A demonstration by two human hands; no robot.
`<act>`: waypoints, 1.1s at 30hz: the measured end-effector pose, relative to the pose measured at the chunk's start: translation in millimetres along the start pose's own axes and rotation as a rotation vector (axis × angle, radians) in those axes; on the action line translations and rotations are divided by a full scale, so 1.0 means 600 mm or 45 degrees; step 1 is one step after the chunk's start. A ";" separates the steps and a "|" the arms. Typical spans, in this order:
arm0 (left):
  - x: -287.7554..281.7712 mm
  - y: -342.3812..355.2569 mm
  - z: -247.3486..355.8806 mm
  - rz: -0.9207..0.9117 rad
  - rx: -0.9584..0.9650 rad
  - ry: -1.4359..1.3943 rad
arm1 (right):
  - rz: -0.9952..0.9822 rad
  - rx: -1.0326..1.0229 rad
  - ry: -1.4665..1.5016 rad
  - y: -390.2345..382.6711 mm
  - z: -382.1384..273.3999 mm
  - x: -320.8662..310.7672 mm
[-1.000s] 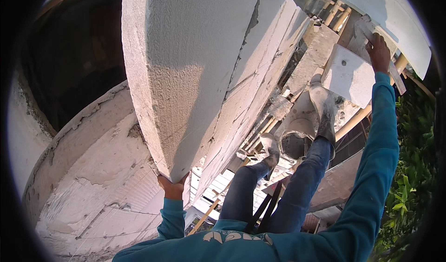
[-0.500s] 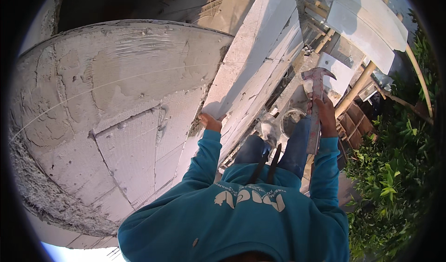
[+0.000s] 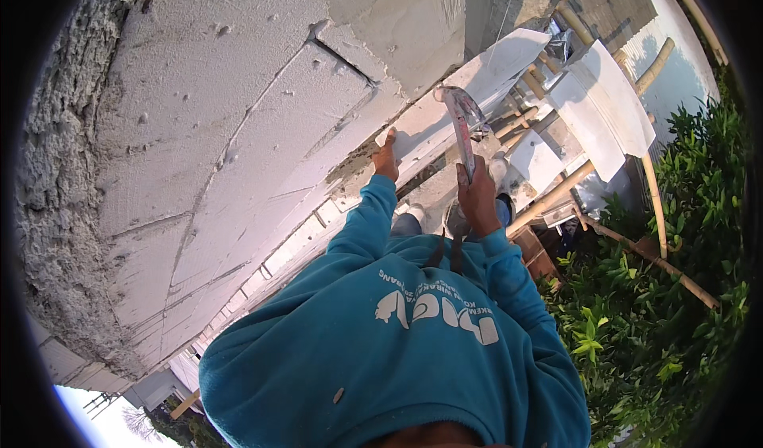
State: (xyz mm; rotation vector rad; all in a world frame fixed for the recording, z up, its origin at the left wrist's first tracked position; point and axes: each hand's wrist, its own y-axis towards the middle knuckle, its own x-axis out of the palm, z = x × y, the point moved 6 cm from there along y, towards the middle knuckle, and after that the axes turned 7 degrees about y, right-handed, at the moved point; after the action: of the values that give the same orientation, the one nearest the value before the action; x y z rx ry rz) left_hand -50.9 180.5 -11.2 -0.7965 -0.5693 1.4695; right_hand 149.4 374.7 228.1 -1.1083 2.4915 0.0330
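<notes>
wraps fingers of right hand (image 3: 478, 198) round claw hammer (image 3: 463, 134), head up, seen against right edge of pale block (image 3: 481, 73). rests left hand (image 3: 386, 162) at block's near corner; cannot tell whether fingers grip or only touch. farther out, shows pale grooved wall (image 3: 171, 142) to left, with grey patch (image 3: 409, 23) along its top edge; to right, bamboo pole (image 3: 551, 198), white panels (image 3: 608, 102), green leaves (image 3: 636, 325).

— Entries, right side?
— Foliage (image 3: 628, 361), green, dense, lower corner; bamboo pole (image 3: 551, 199), slanted, near the foliage; white panels (image 3: 592, 114), adjoining, partly shaded.
— Entries, lower left?
— Sky (image 3: 99, 426), pale, bright; bare tree (image 3: 140, 426), thin-branched, against the sky.
</notes>
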 end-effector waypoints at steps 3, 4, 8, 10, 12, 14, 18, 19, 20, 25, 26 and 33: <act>0.032 -0.008 -0.010 0.087 0.009 0.053 | -0.044 0.059 -0.245 0.051 0.080 0.051; 0.024 0.012 -0.009 0.008 0.072 0.090 | -0.139 0.075 -0.408 0.071 0.117 0.068; -0.023 0.044 -0.005 0.129 0.182 0.123 | -0.276 -0.026 -0.532 0.083 0.078 0.108; 0.016 -0.007 -0.006 0.135 0.133 0.060 | -0.195 0.014 -0.495 0.074 0.071 0.083; 0.019 -0.020 0.006 0.031 0.133 0.042 | -0.138 0.028 -0.447 0.066 0.069 0.081; 0.028 -0.036 0.018 0.033 0.101 0.073 | -0.165 0.047 -0.547 0.076 0.106 0.082; 0.039 -0.044 0.038 -0.213 0.061 0.300 | -0.213 0.118 -0.412 0.075 0.118 0.080; 0.051 -0.074 0.035 -0.151 -0.090 0.296 | -0.196 0.190 -0.331 0.058 0.123 0.062; 0.011 -0.044 0.038 -0.073 -0.036 0.415 | -0.212 0.456 0.109 0.019 0.042 0.073; -0.004 0.009 0.035 -0.210 -0.105 0.407 | -0.111 0.891 0.773 -0.064 0.083 0.035; -0.002 0.010 0.031 -0.266 -0.132 0.391 | -0.055 1.017 1.056 -0.074 0.134 0.039; 0.016 0.016 0.036 -0.300 0.091 0.130 | 0.519 1.059 2.125 -0.012 0.260 0.237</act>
State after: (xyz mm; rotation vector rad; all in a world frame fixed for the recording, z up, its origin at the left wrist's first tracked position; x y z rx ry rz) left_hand -73.2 192.0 -6.2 -0.7186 -0.5118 1.2196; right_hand 125.5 298.0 32.7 -0.0393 3.1240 -2.3685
